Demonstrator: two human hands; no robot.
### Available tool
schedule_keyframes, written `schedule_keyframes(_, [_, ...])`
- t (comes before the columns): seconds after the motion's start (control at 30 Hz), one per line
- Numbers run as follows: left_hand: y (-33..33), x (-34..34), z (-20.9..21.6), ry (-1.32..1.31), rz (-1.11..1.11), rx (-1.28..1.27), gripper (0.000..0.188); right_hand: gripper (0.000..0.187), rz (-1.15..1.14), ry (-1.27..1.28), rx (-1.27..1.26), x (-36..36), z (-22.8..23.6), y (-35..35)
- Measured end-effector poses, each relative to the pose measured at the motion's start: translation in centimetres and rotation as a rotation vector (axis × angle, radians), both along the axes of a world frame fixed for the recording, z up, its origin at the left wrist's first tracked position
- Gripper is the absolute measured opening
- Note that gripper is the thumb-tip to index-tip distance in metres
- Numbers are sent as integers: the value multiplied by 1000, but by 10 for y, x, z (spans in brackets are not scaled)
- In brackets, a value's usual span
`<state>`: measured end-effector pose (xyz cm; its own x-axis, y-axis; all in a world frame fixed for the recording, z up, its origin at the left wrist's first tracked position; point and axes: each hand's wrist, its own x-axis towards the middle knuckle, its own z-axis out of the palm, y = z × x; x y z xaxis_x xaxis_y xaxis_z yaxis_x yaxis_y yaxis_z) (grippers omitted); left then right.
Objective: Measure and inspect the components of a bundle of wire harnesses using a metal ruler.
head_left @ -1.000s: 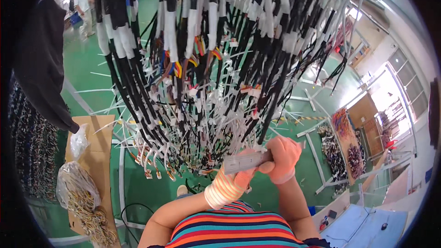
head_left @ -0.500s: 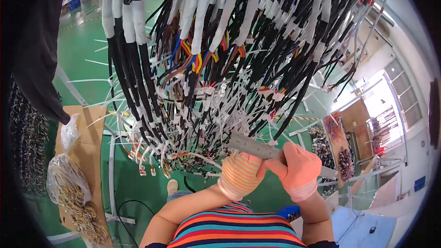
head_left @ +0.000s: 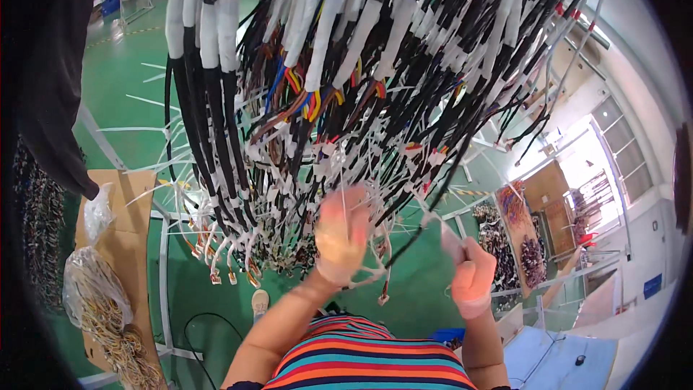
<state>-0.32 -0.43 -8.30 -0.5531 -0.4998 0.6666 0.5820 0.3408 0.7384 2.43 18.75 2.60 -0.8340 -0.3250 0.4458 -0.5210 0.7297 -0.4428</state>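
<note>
A large bundle of black wire harnesses (head_left: pixel 426 50) hangs before me, with white-wrapped sections, coloured wires and many pale ties and connectors lower down. My left hand (head_left: pixel 341 238), in an orange-striped glove, is raised against the lower middle of the bundle. Motion smears its fingers, so its grip is unclear. To the right, my right hand (head_left: pixel 473 279), in a similar glove, is closed on one end of a flat grey strip (head_left: pixel 452 243). The strip tilts up toward a dark cable with a white tie on it. A loose white-sheathed branch (head_left: pixel 368 276) dangles below my left hand.
On the left, a cardboard sheet (head_left: pixel 137 206) carries a plastic bag of tan wires (head_left: pixel 101 292). Dark cloth (head_left: pixel 54 72) hangs above it. More wire bundles (head_left: pixel 533 260) hang at the right, near a light blue tabletop (head_left: pixel 552 357). Pale frame bars (head_left: pixel 164 282) stand around the bundle.
My hands have moved apart. The left has gone up and left into the wires; the right has shifted slightly right and down, keeping the grey strip, now tilted more steeply.
</note>
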Motion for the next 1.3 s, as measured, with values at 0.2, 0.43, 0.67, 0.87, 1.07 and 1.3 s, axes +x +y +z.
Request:
schedule_keyframes(0.2, [7,-71,-4,-96,153,-84,25,36,8,-125,31,10,-12,0])
schedule_keyframes(0.43, [-16,-15,15,-158,-17,-219,18,25,226,-28,167,7,-1,-18])
schedule_keyframes(0.67, [-18,80,38,-178,-209,100,25,42,352,133,111,4,7,-30])
schedule_keyframes(0.87, [-14,101,52,-148,-320,57,18,53,375,426,277,2,11,-51])
schedule_keyframes(1.07, [-8,108,60,-168,-145,-110,15,56,388,558,265,-4,11,-58])
schedule_keyframes(1.3, [-3,108,67,-113,-18,-233,15,60,346,587,170,-12,-2,-61])
